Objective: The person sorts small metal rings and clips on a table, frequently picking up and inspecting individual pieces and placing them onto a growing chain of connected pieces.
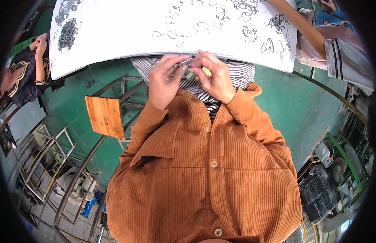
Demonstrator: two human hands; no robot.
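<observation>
My left hand [165,79] and my right hand [214,74] meet just in front of the table's near edge, above my lap. Both are closed in a pinch, with fingertips almost touching. Between them is a small shiny grey piece [188,62], mostly covered by the fingers; its kind cannot be made out. On the white tabletop [115,36] beyond lie many thin, dark, curved strips [203,28], some loose and some in tangled heaps [249,32].
Denser dark heaps [68,34] lie at the table's far left. A wooden-topped stool [105,116] stands left of me on the green floor. One person [32,69] sits at left; another's arm [303,26] reaches over the table's right side. Metal racks [46,162] stand at lower left.
</observation>
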